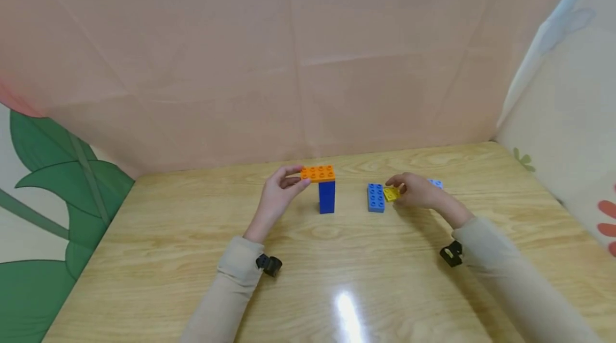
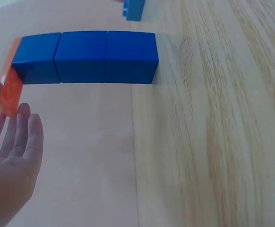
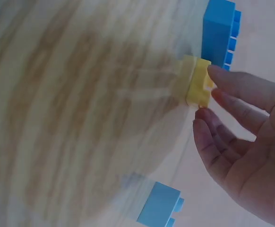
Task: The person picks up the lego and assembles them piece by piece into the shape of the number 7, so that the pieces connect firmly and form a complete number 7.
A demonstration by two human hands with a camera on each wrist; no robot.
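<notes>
An orange brick (image 1: 317, 173) lies flat on top of an upright dark blue tower (image 1: 326, 197) at mid-table. My left hand (image 1: 297, 178) pinches the orange brick's left end, finger above and thumb below. In the left wrist view the dark blue tower (image 2: 85, 56) fills the top, with the orange brick (image 2: 10, 90) just beyond the fingertips of my left hand (image 2: 14, 127). My right hand (image 1: 395, 187) pinches a small yellow brick (image 1: 391, 193) beside a flat light blue brick (image 1: 376, 197). The right wrist view shows the yellow brick (image 3: 199, 82) at my fingertips (image 3: 222, 78), close to the light blue brick (image 3: 220, 33).
A small light blue brick (image 1: 435, 183) sits behind my right hand, and it shows low in the right wrist view as the small light blue brick (image 3: 158, 205). The wooden table (image 1: 192, 257) is walled by pink fabric at the back and curtains at both sides.
</notes>
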